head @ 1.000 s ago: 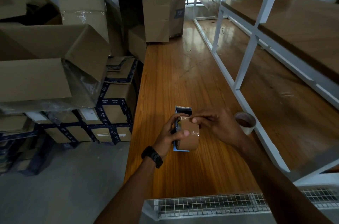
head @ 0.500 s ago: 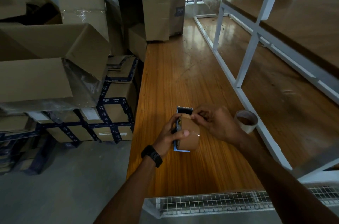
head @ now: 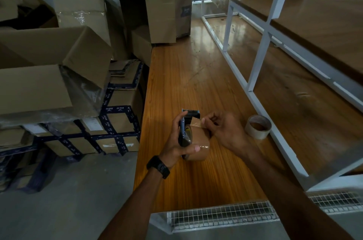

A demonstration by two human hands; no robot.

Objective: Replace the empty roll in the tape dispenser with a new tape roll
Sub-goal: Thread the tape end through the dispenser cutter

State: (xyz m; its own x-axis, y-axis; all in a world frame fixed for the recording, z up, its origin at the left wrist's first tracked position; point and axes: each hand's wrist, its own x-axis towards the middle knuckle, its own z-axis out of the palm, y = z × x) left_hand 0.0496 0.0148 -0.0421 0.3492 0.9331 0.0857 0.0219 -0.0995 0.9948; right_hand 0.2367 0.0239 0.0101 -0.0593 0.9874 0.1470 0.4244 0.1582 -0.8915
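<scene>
**Tape end held at the cutter**

The dark blue plastic tape dispenser (head: 190, 113) is mostly hidden by the left hand (head: 175, 142) gripping it and by the brown tape roll (head: 199, 140) against it, above the orange wooden table (head: 196, 82). As half a second ago, the right hand (head: 223, 131) pinches the tape's loose end beside the toothed cutter. The empty cardboard core (head: 258, 126) stands near it.

In the left hand (head: 175, 142), the dark plastic tape dispenser (head: 191, 113) is matt, its brown tape roll (head: 200, 137) glossy. Right of the right hand (head: 224, 129), the pale cardboard core (head: 258, 127) looks matt; the orange wooden bench (head: 196, 74) shines smooth.
</scene>
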